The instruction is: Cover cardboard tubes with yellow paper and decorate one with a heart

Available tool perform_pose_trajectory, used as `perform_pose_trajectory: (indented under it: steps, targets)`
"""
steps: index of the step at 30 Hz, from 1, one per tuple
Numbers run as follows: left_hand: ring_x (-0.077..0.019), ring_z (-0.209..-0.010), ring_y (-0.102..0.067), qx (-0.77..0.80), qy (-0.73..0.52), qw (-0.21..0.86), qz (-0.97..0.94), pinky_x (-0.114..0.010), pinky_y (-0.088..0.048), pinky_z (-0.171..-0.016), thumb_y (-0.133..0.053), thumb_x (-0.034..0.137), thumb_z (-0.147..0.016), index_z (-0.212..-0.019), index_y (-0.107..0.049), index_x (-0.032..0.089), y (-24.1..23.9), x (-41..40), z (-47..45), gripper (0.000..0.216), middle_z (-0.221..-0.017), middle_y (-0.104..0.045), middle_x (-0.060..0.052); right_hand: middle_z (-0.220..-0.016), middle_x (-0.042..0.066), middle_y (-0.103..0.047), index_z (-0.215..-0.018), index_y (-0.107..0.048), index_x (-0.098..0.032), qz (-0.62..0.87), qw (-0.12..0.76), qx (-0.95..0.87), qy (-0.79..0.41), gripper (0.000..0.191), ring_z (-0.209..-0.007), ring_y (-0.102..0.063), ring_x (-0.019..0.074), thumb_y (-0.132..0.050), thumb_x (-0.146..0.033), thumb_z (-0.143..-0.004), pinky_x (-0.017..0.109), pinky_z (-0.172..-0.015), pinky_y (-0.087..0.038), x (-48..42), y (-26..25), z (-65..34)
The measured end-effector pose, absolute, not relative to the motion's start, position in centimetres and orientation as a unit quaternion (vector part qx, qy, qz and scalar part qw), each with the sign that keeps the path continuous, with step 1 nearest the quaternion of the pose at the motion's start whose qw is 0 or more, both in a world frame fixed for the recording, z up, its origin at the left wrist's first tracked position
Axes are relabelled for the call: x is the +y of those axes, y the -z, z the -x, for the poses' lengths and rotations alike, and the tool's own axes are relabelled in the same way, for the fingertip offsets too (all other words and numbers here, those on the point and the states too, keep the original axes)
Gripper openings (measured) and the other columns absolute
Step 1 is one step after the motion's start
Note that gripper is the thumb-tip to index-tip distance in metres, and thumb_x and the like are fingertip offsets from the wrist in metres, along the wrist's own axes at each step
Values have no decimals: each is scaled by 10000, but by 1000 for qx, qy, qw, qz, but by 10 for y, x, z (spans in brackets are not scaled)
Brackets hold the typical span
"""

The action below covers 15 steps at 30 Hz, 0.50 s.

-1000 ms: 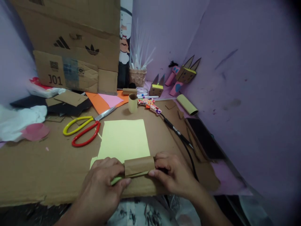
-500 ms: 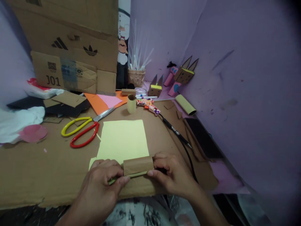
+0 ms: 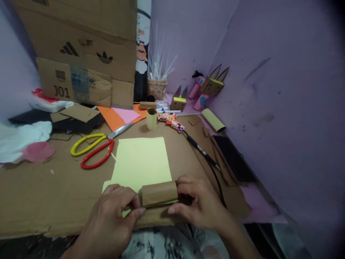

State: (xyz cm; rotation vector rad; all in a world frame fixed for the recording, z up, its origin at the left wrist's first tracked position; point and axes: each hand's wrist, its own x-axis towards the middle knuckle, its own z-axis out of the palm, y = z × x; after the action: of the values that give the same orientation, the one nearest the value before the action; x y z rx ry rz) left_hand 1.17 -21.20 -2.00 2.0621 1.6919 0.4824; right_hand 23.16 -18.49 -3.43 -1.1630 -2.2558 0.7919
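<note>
A brown cardboard tube [image 3: 159,193] lies on its side across the near edge of a pale yellow paper sheet [image 3: 141,160]. My left hand [image 3: 113,219] pinches the tube's left end together with the paper's near edge, fingers curled. At the tube's right end my right hand [image 3: 201,203] grips it, fingers wrapped round. Both hands rest on the brown cardboard work surface [image 3: 54,194] near its front edge.
Red and yellow scissors [image 3: 94,149] lie left of the paper. A small upright tube [image 3: 151,118], a patterned glue gun [image 3: 172,120] with black cord, a yellow tube [image 3: 214,120], a dark phone [image 3: 233,158], cardboard boxes [image 3: 78,54] and paper figures [image 3: 210,86] stand behind.
Both hands slid slightly toward me; the tube turned a little and sits slightly higher on the paper's near edge. The rest of the desk is unchanged.
</note>
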Motion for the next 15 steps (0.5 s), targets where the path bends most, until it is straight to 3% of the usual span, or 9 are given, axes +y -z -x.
perform_pose_trajectory:
  steps: [5,15]
  targets:
    - [-173,-657,-537,605,-176,212,-747,-272,-412,-598,-575,205,-688,-560,-524,211,22,-211,-10,138,-582,-585,22,-577,-22,-429,-522,-445,-161,427,240,-815,-311,422,-573,-444,102,-410,-328,-908,248,-528,-256,-184,34,-230]
    - [-175,-662,-546,607,-169,223,-744,-269,-419,-598,-579,204,-684,-540,-526,212,21,-210,-10,154,-568,-593,27,-594,-23,-443,-546,-420,-168,456,230,-806,-299,370,-590,-454,102,-443,-293,-894,238,-539,-266,-183,35,-227]
